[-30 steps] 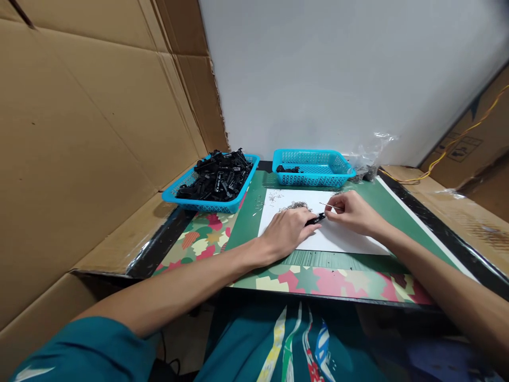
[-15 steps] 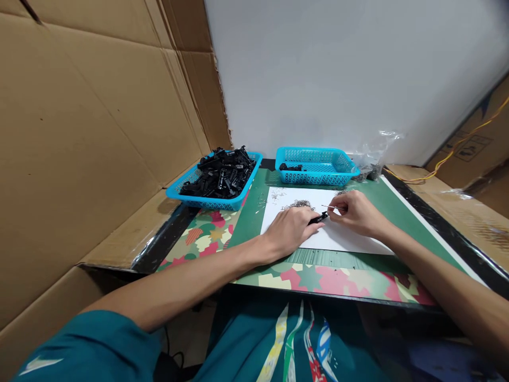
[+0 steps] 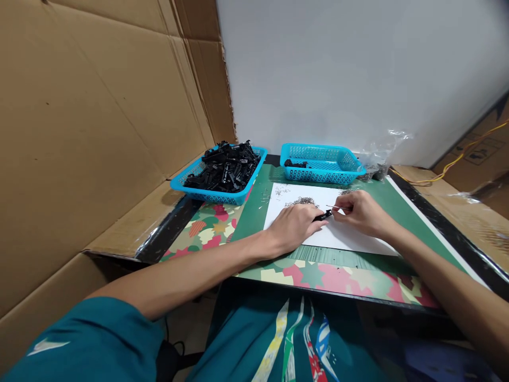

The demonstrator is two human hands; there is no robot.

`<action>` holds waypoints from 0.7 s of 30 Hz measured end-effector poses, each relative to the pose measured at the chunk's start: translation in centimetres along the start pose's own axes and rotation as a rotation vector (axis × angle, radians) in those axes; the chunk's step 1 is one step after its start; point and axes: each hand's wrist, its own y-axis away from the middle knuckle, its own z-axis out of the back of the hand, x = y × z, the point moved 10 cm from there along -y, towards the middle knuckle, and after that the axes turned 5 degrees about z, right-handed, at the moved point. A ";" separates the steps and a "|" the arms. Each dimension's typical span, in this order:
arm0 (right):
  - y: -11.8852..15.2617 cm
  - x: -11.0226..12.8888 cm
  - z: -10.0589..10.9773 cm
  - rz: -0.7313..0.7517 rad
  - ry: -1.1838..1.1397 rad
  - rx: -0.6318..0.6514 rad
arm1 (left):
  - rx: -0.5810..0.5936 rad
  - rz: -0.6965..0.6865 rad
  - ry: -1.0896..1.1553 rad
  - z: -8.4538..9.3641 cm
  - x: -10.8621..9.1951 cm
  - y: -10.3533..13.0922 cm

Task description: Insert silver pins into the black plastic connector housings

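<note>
My left hand (image 3: 293, 227) rests over the white sheet (image 3: 358, 243), its fingers closed on a small black plastic part (image 3: 326, 214) whose end sticks out past the fingertips. From the right, my right hand (image 3: 361, 213) meets that end, thumb and fingers pinched on a thin metal rod-like tool (image 3: 331, 206) pointing left. Whether the fingers also hold a tiny piece is too small to tell. Just behind my left hand lies a heap of tiny metal pieces (image 3: 305, 201), perhaps wire springs. Some more are scattered at the sheet's far left corner (image 3: 281, 190).
A blue basket (image 3: 234, 198) heaped with black plastic parts (image 3: 230, 167) stands at the back left. Another blue basket (image 3: 324, 175) behind the sheet holds a few black parts (image 3: 296, 164). Beside it sits a clear plastic bag (image 3: 377, 164). Cardboard (image 3: 99, 106) walls the left side.
The whole view has shifted slightly, with things sitting a little further right. Both hands keep nearly the same pose on the black plastic part.
</note>
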 end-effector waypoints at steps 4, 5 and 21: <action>-0.1 -0.1 0.0 -0.015 -0.022 0.051 | 0.011 0.003 -0.005 0.1 -0.2 0.0; -0.1 -0.2 0.0 -0.027 -0.030 0.071 | 0.012 0.006 -0.001 0.2 -0.2 0.0; 0.3 -2.2 3.0 -0.076 -0.210 -0.159 | 0.020 -0.020 -0.041 0.3 -0.5 0.1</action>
